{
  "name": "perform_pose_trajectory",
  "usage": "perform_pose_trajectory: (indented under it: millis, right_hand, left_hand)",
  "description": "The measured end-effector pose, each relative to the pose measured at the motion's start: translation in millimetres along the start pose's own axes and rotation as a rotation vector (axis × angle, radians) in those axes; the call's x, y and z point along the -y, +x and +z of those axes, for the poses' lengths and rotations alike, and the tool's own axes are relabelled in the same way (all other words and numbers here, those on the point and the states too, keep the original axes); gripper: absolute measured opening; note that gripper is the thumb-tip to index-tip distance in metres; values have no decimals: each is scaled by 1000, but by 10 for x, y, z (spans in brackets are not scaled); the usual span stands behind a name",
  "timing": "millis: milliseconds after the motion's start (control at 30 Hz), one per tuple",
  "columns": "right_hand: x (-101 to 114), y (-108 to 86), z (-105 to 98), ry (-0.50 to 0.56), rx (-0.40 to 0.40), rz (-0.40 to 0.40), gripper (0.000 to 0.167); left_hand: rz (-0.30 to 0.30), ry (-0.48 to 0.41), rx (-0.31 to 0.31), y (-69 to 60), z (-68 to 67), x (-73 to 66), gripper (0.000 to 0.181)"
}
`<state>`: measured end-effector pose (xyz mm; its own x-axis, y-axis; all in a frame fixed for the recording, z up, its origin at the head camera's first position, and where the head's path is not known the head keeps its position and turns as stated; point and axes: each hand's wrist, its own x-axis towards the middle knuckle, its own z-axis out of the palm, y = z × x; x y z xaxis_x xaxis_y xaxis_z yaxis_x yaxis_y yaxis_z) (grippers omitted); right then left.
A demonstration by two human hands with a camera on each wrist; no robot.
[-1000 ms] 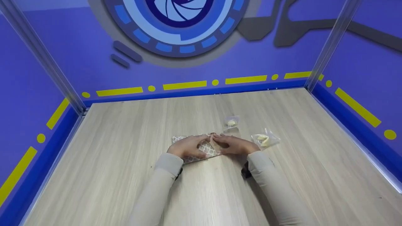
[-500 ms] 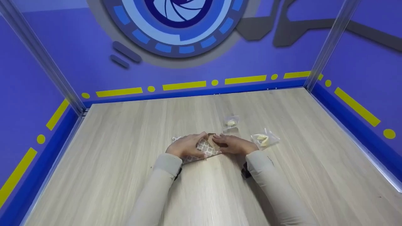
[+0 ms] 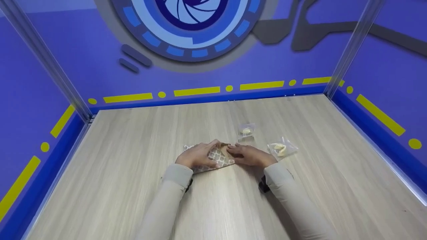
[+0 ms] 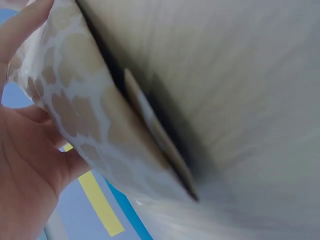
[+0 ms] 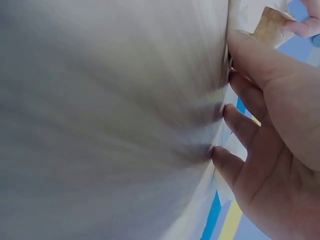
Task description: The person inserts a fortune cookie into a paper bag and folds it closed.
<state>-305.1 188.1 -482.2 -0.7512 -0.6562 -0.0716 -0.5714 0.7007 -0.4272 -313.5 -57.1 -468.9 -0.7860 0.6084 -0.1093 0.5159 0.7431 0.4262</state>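
Observation:
A flat paper bag point(image 3: 220, 158), tan with a white lattice print, lies on the table between my hands. Its plain brown inner side shows as a flap near the right end. With fingers along the far edge and thumb along the near one, my left hand point(image 3: 196, 155) grips the bag, covering its left part. My right hand point(image 3: 251, 155) holds the right end, thumb near the front corner and fingers at the brown flap. In the left wrist view, the bag's folded edge point(image 4: 125, 135) stands slightly off the table. The right wrist view shows several fingertips point(image 5: 227, 155) touching the tabletop.
Behind my right hand lies a small clear plastic bag point(image 3: 246, 130) with a pale piece inside. Another clear bag point(image 3: 282, 149) with pale pieces is just right of that hand. Blue and purple panels point(image 3: 200, 78) border the wooden table point(image 3: 133, 140).
My right fingers have shifted slightly along the bag's right end, and more of the brown flap shows between the hands. The left hand stays nearly in place. The clear bags have not moved.

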Motion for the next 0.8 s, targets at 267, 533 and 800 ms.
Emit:
perform_pose_trajectory:
  millis: [267,533,800]
  right_hand:
    - [-4,-23,-1,25,-54,-2,44]
    - [-68,-45,3,251,-221,54,34]
    - [-112,-51,-106,410,-703,256,26]
  left_hand:
    - [-1,-9,-13,-17,31,9,67]
    - [-40,-32,-11,-26,45,6,71]
    - [-36,-60,-24,-46,48,2,71]
